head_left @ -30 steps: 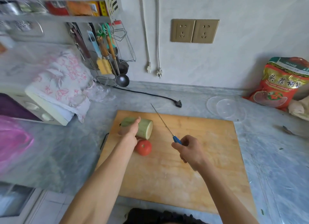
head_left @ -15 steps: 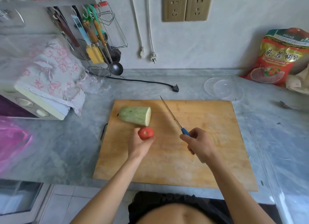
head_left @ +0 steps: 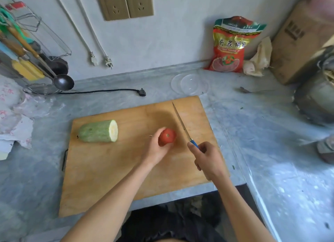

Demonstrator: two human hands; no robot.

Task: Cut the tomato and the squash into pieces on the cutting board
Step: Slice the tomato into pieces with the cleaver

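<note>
Both whole, tomato (head_left: 167,136) mid-board in left hand (head_left: 156,149), squash (head_left: 98,131) near edge

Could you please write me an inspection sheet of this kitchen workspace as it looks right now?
Surface: grey marble-look counter; wooden cutting board at its front edge.
Job's things: tomato whole, mid-board; squash uncut further, lying on the board's left part, cut face to the right; knife, its blade right of the tomato.
Clutter: clear plastic lids, red snack bag, crumpled paper, cardboard box, spoon.
Hands: left hand holds the tomato; right hand grips the knife's blue handle.
Cables: black cord with plug on the counter; two white plugs hanging unplugged.
Surroundings: wall sockets, utensil rack with a ladle.
</note>
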